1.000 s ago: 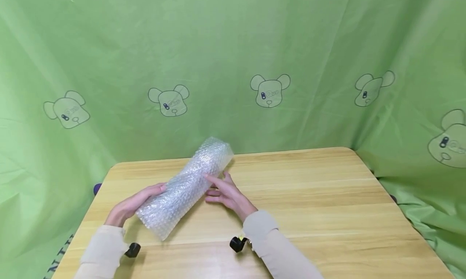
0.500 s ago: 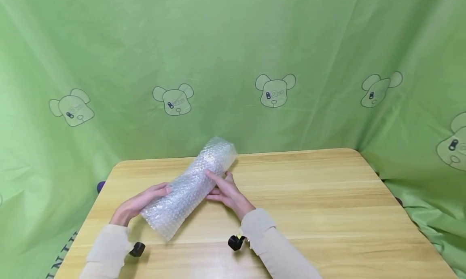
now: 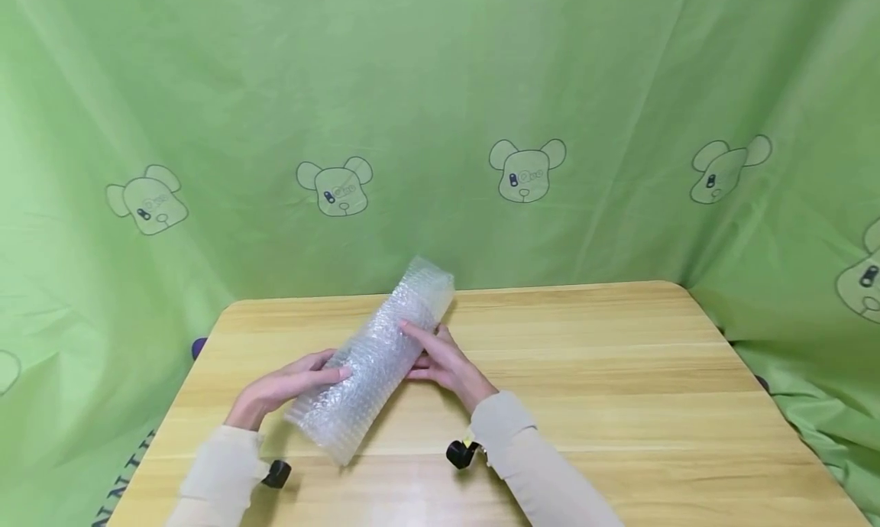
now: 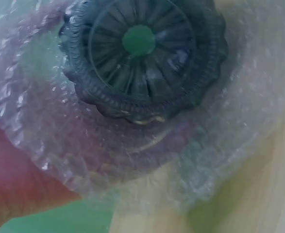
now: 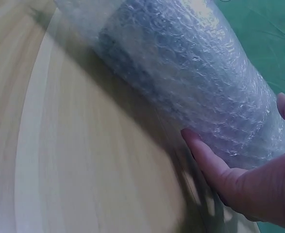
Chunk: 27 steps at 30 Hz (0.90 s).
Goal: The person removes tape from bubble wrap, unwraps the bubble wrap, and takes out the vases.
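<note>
The wrap (image 3: 371, 366) is clear with a silvery-white shine, patterned all over with small round bubbles. Seen through it, a disc (image 4: 141, 73) is dark blue-grey, its lines radiating like spokes around a green centre. The table (image 3: 598, 405) is pale yellow-tan, streaked with lighter and darker wood grain. The cloth (image 3: 412, 69) is light green, printed with bear heads (image 3: 528, 177) in thin dark outline with navy marks. The sleeves (image 3: 218, 466) are cream.

Your bubble-wrap roll (image 3: 376, 359): clear plastic, glossy, bumpy. Inside roll, dark ribbed piece (image 4: 142, 80): glassy sheen. Under roll, your tabletop (image 3: 584, 382): wood-grained, smooth, faintly shiny. Behind roll, green curtain (image 3: 440, 76): creased cloth, mostly matt.
</note>
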### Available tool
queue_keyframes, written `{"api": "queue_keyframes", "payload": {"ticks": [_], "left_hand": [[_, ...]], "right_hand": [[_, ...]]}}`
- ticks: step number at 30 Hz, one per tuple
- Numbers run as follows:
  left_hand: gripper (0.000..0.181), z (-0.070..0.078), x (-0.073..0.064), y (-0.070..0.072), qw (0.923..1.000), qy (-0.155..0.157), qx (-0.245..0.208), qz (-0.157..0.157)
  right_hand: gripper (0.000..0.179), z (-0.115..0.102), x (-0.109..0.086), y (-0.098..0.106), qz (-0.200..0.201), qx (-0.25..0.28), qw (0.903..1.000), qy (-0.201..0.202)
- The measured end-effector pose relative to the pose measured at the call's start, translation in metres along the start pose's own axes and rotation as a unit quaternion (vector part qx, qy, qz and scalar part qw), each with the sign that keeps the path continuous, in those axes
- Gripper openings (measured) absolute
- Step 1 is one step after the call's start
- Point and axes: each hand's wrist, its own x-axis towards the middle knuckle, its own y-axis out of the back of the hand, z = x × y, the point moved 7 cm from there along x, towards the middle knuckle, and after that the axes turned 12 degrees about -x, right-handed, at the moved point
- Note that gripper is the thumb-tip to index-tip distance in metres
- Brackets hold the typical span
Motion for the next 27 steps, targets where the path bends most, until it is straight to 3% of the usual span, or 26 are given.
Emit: {"api": "queue_keyframes", "payload": {"ticks": [3, 8, 13, 21, 27], "left_hand": [[0.091, 0.004, 0.001, -0.008, 0.9998, -0.002, 0.016, 0.008], [0.09, 0.005, 0.0, -0.017, 0.9999, -0.006, 0.0, 0.009], [0.089, 0.006, -0.001, -0.024, 0.9997, -0.01, -0.019, 0.009], [0.094, 0.014, -0.005, -0.036, 0.9994, -0.024, -0.009, 0.025], [0.092, 0.019, -0.004, -0.046, 0.999, -0.036, -0.023, 0.009]], "right_hand": [[0.11, 0.0, -0.002, 0.004, -0.004, -0.001, 1.0, -0.007], [0.111, -0.002, -0.003, 0.009, -0.001, -0.005, 0.9998, -0.02], [0.104, -0.006, -0.006, 0.011, 0.01, -0.022, 0.9994, -0.024], [0.09, -0.014, -0.012, 0.005, 0.031, -0.058, 0.9976, -0.021], [0.084, -0.013, -0.011, 0.005, 0.048, -0.081, 0.9953, -0.021]]}}
